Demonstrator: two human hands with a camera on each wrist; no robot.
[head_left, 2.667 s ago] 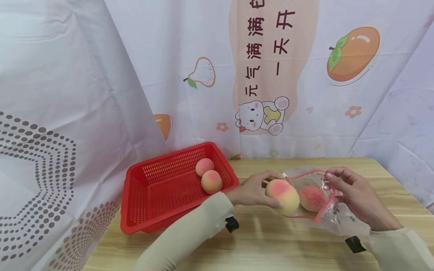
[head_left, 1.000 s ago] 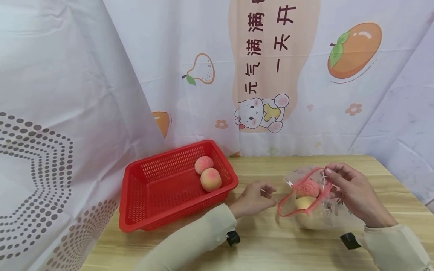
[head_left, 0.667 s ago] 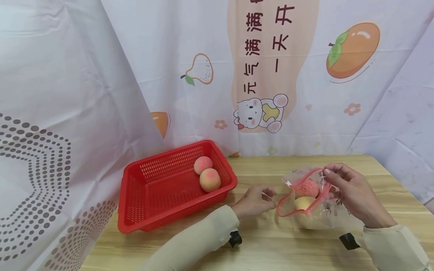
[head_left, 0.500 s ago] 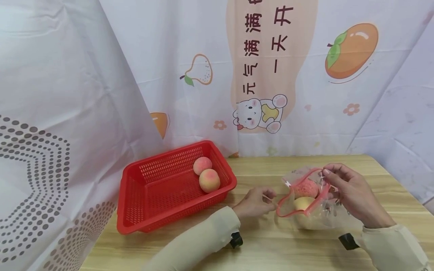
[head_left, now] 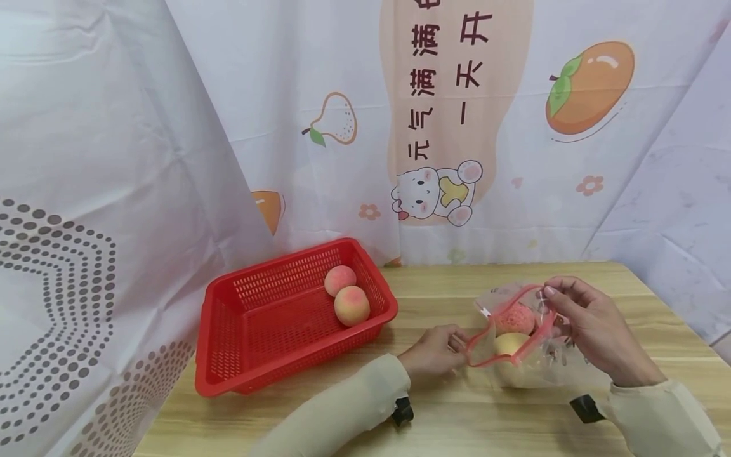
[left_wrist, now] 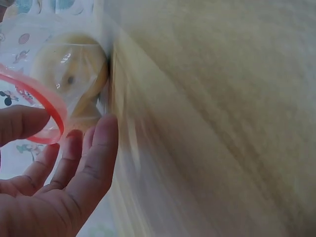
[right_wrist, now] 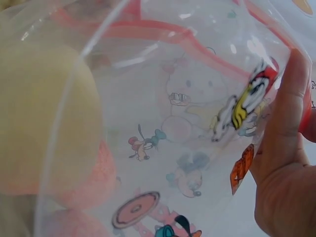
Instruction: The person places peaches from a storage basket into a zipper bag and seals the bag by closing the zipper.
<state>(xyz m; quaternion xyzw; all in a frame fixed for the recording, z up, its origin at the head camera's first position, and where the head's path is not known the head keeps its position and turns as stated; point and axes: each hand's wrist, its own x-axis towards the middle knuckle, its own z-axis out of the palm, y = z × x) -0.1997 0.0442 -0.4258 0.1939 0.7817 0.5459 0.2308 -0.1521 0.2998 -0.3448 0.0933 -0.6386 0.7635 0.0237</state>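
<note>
A clear zip bag (head_left: 548,365) with a red zip edge and printed cartoon figures lies at the right of the table, its mouth spread. My right hand (head_left: 599,327) pinches the bag's red edge between thumb and fingers, its thumb hidden behind the plastic in the right wrist view. Inside are a pink-red textured fruit (head_left: 516,317) and a yellow peach (head_left: 511,344). My left hand (head_left: 436,351) is at the left end of the zip edge. In the left wrist view the red strip (left_wrist: 52,106) runs between its thumb and loosely spread fingers.
A red perforated plastic basket (head_left: 245,374) stands to the left on the wooden table (head_left: 457,419). Two peaches, one pinker (head_left: 340,280) and one yellower (head_left: 351,306), sit at its right end. A printed curtain (head_left: 320,209) hangs behind the table.
The yellow peach has gone from my left hand into the bag. My left hand drew back from it, then moved right again to the bag's zip edge. My right hand kept its grip.
</note>
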